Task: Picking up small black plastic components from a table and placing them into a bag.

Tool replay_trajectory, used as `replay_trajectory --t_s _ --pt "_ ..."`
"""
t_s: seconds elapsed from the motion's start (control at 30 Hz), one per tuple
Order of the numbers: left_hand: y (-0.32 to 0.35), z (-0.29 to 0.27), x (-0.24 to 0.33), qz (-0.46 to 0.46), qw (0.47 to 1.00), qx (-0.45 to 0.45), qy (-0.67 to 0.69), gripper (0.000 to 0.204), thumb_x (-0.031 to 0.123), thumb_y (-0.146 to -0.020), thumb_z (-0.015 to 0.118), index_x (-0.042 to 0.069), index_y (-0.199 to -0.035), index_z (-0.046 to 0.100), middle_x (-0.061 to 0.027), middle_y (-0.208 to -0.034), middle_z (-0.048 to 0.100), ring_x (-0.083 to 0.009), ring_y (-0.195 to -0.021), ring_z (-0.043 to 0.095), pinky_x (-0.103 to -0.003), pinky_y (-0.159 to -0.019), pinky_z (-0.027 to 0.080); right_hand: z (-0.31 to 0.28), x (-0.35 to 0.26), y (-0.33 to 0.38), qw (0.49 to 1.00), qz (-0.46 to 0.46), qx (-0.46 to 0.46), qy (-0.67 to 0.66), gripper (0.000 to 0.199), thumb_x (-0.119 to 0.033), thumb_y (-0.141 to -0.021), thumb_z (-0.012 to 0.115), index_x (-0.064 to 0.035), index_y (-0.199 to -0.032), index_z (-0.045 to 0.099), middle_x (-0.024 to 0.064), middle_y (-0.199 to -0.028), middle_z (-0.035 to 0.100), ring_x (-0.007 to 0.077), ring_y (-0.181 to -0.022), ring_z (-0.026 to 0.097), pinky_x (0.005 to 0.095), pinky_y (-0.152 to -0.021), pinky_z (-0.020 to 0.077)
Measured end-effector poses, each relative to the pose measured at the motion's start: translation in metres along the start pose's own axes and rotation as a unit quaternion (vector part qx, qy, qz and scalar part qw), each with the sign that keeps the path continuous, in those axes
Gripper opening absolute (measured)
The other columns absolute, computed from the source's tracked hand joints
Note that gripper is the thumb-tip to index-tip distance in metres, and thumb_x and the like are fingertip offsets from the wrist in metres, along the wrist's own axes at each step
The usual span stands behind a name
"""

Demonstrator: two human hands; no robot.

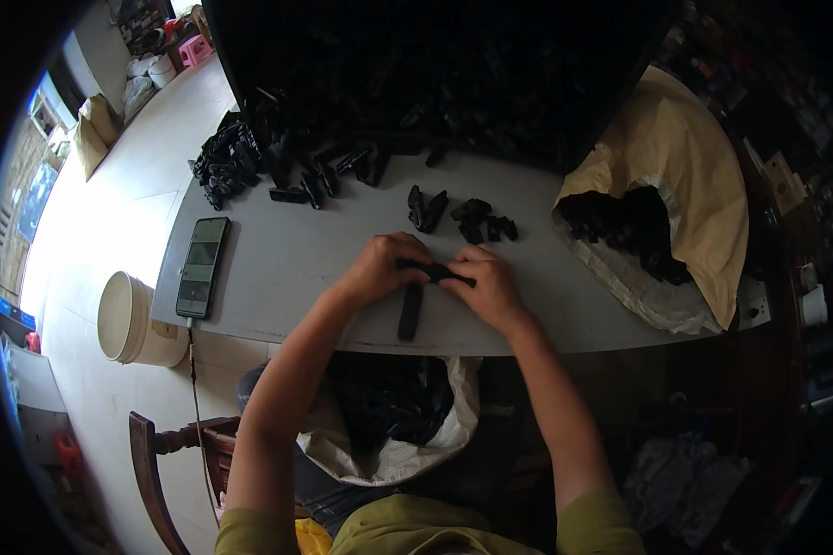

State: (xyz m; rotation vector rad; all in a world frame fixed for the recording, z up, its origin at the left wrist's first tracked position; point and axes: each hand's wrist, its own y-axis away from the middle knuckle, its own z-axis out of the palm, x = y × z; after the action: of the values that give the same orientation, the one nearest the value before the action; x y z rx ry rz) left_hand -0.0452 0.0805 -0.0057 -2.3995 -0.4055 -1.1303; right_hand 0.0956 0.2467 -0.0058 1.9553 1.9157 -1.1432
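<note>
Both of my hands meet over the grey tabletop [278, 259], near its front edge. Between them is a small black plastic part [440, 271]. My left hand [386, 265] grips its left end, and my right hand [487, 282] pinches the right end with the thumb along it. Just below my fingers a longer flat black piece [410, 313] points toward me; whether it joins the held part cannot be made out. Beyond my hands lie a pair of black pieces [427, 210] and a small cluster of black parts [477, 218].
A dark bin [435, 74] with black parts stands at the back, beside a black pile [227, 157]. A phone [203, 268] on a cable lies left. An open sack [703, 185] of black pieces sits right; a white sack [467, 398] rests on my lap. A bucket [128, 319] stands left.
</note>
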Motion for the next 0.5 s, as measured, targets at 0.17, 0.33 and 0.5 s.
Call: replay_trajectory --t_s 0.17,0.33,0.5 --pt "0.003 -0.011 0.003 0.025 0.998 -0.065 -0.001 0.022 0.002 -0.074 0.072 0.003 -0.096 0.071 -0.0106 -0.097 0.067 -0.0235 -0.087 0.064 -0.033 -0.078 0.052 -0.004 0.009 0.0 0.998 -0.01 -0.018 -0.052 0.023 -0.012 -0.078 0.074 -0.0024 -0.099 0.07 0.0093 -0.094 0.059 0.022 -0.085 0.059 0.0321 -0.075 0.0478" --pt "-0.028 -0.02 0.001 0.021 0.977 0.08 -0.199 0.037 0.0 -0.076 0.067 0.008 -0.113 0.064 -0.0091 -0.106 0.063 -0.0258 -0.102 0.058 -0.036 -0.084 0.049 -0.028 0.052 -0.01 0.976 0.068 0.139 0.154 0.031 -0.005 -0.083 0.065 -0.0057 -0.115 0.062 0.0114 -0.106 0.057 0.0273 -0.093 0.061 0.0343 -0.079 0.0483" --pt "-0.039 -0.024 0.001 0.015 0.943 -0.027 -0.331 0.037 0.009 -0.08 0.066 0.01 -0.117 0.061 -0.0113 -0.11 0.06 -0.0288 -0.116 0.049 -0.039 -0.091 0.044 -0.024 0.071 -0.006 0.974 0.116 0.192 0.033 0.029 -0.009 -0.09 0.057 -0.0065 -0.119 0.059 0.0092 -0.099 0.06 0.0222 -0.086 0.061 0.0338 -0.077 0.0483"
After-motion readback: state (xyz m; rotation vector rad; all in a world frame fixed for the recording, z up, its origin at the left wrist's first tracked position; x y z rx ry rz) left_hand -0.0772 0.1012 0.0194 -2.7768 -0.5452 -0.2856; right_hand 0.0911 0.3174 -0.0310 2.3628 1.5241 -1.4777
